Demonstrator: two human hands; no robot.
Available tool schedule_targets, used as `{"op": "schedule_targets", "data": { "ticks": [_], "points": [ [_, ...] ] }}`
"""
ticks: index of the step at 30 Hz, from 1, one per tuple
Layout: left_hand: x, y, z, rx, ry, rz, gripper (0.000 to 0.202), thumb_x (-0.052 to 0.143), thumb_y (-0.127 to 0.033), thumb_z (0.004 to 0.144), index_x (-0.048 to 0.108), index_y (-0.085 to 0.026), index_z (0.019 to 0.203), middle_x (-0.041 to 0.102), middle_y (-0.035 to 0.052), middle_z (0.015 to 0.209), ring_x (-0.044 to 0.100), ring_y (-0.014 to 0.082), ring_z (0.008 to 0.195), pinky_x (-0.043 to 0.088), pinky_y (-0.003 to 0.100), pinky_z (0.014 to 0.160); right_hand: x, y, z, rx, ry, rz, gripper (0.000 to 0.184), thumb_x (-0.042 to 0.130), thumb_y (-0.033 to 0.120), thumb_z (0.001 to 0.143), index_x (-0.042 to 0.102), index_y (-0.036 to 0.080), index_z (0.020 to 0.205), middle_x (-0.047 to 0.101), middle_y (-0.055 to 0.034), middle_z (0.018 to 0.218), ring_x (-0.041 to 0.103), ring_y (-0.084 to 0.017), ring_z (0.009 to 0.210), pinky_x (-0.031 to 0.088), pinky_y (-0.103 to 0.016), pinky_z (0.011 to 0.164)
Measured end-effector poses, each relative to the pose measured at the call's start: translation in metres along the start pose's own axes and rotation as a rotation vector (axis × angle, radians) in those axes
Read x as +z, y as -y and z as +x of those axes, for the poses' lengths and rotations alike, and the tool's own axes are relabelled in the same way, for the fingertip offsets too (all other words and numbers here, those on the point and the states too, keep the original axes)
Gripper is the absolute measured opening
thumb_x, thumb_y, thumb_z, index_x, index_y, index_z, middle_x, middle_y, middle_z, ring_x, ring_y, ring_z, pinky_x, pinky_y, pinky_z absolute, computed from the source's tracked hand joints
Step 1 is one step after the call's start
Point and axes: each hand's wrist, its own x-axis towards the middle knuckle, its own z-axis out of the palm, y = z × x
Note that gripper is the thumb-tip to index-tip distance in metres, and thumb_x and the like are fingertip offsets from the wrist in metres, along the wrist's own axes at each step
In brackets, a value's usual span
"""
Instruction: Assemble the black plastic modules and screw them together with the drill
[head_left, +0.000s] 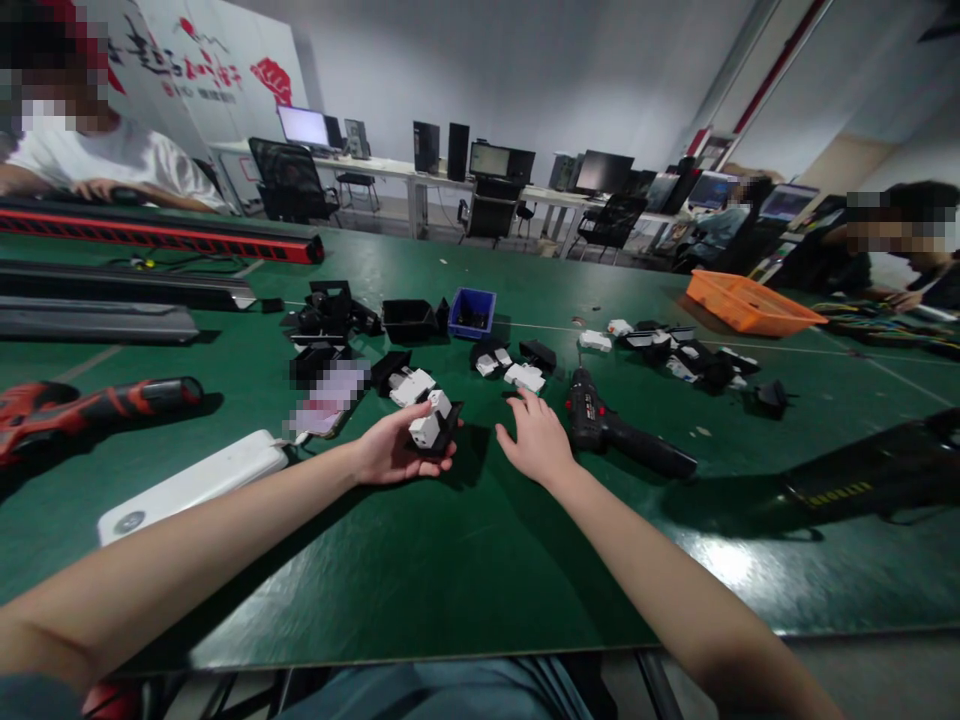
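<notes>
Just left of centre in the frame, our left hand (pixel 397 450), palm up, grips a small angular part of white plastic set against a black plastic piece (pixel 430 422); its white block is faceted and faces up toward us, while the black piece shows along its right and lower edges. At centre right, our right hand (pixel 541 440) grasps nothing, fingers loosely spread, just beside a blocky white plastic piece (pixel 525 377); we cannot tell whether the fingertips touch it. Beneath everything we see a glossy green tabletop (pixel 480 590). On it, from the left edge of the frame, lie a red-and-black power tool (pixel 112 410), a long white rounded block (pixel 191 490), a phone (pixel 334 398) partly blurred out, a loose heap of black plastic parts (pixel 326 315), a small blue plastic bin (pixel 469 332), a black cordless drill (pixel 592 415) on its side, and a shallow orange plastic tray (pixel 739 312). Beyond, a person in a white top (pixel 150 160) sits at the upper left; along the grey wall (pixel 510 70) we see pale desks with monitors and black chairs, and at the upper right another person in dark clothing (pixel 829 255) leans over the table.
</notes>
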Motion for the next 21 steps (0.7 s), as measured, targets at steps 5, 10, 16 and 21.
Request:
{"op": "schedule_targets", "data": {
  "ticks": [5, 10, 16, 21],
  "points": [
    [0.001, 0.003, -0.001, 0.026, -0.016, 0.024, 0.057, 0.064, -0.040, 0.081, 0.050, -0.014, 0.129, 0.070, 0.0151, 0.093, 0.069, 0.0253, 0.079, 0.053, 0.028, 0.063, 0.008, -0.006, 0.000, 0.007, 0.022, 0.026, 0.035, 0.050, 0.032, 0.090, 0.057, 0.012, 0.118, 0.058, -0.0171, 0.118, 0.053, -0.030, 0.110, 0.044, -0.044, 0.093],
    [0.001, 0.004, 0.000, 0.020, -0.047, 0.038, 0.057, 0.067, -0.038, 0.079, 0.051, -0.014, 0.128, 0.070, 0.0147, 0.093, 0.069, 0.0249, 0.079, 0.050, 0.028, 0.063, 0.007, -0.007, 0.002, -0.001, -0.013, 0.111, 0.032, 0.051, 0.027, 0.090, 0.056, 0.013, 0.118, 0.059, -0.0153, 0.114, 0.054, -0.029, 0.107, 0.045, -0.044, 0.092],
    [0.003, 0.004, -0.001, 0.021, -0.071, 0.079, 0.057, 0.071, -0.037, 0.075, 0.053, -0.013, 0.124, 0.070, 0.0126, 0.092, 0.068, 0.0251, 0.079, 0.049, 0.029, 0.064, 0.011, -0.016, 0.004, 0.022, -0.008, 0.108, 0.016, 0.052, 0.025, 0.090, 0.064, 0.018, 0.097, 0.060, -0.0107, 0.103, 0.056, -0.025, 0.097, 0.047, -0.039, 0.087],
    [0.002, 0.005, -0.001, 0.024, -0.055, 0.072, 0.060, 0.073, -0.040, 0.074, 0.052, -0.014, 0.123, 0.070, 0.0124, 0.093, 0.068, 0.0250, 0.079, 0.047, 0.029, 0.065, 0.011, -0.018, 0.005, 0.015, -0.004, 0.122, 0.012, 0.052, 0.023, 0.091, 0.062, 0.017, 0.094, 0.061, -0.0093, 0.099, 0.055, -0.024, 0.095, 0.046, -0.038, 0.086]
  ]
}}
